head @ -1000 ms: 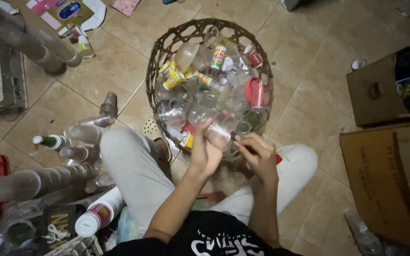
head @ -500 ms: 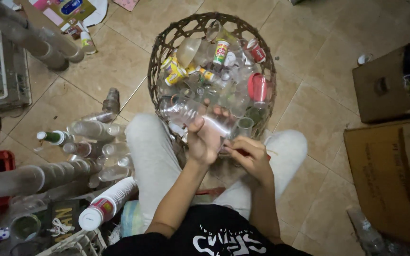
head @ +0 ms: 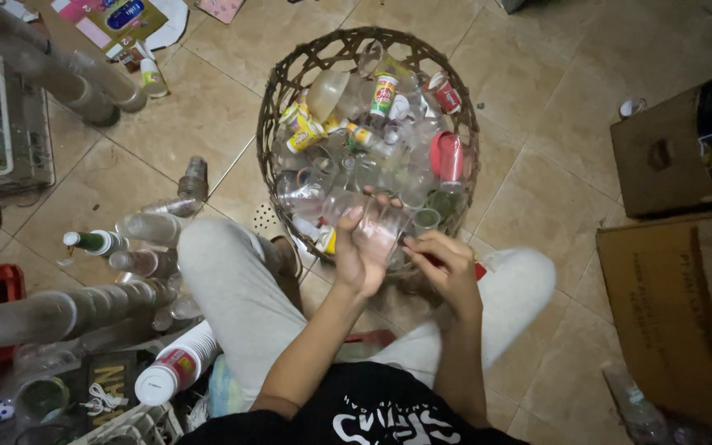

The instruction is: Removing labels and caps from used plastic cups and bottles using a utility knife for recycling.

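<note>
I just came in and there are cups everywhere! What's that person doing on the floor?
A person sits on the tiled floor with a woven basket full of plastic cups and bottles between their knees. Their left hand holds a clear plastic cup over the basket's near edge, and the right hand picks at its rim. Long stacks of nested cups lie on the floor beside them.

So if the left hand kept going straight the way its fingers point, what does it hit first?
Likely the loose clear cups piled in the woven basket; the left hand already grips a clear plastic cup at the near rim. Depth is unclear.
</note>
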